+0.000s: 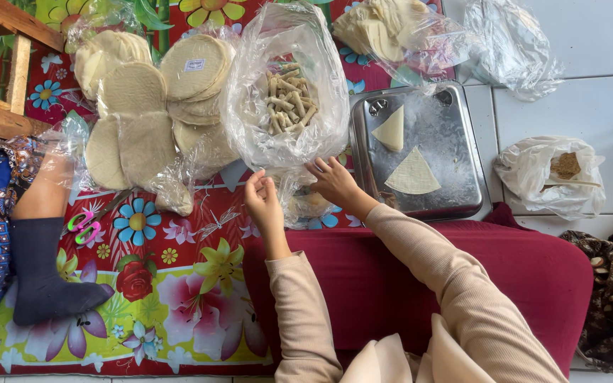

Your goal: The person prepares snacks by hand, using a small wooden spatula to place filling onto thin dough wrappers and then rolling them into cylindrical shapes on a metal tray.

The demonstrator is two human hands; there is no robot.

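My left hand (262, 202) pinches the lower edge of a clear plastic bag (250, 113) that stands open on the floral mat. Inside the bag lie several small tan rolled sticks (289, 99). My right hand (333, 181) touches the bag's bottom right edge, fingers spread on the plastic. Just right of it sits a metal tray (455, 184) holding two wedge-shaped pieces of thin wrapper (411, 174).
Stacks of round flat wrappers (143, 106) in plastic lie at the left. Another person's leg in a dark sock (40, 276) rests on the mat, with pink-green scissors (83, 225) beside it. More wrappers (384, 28) and plastic bags (551, 174) lie on white tiles.
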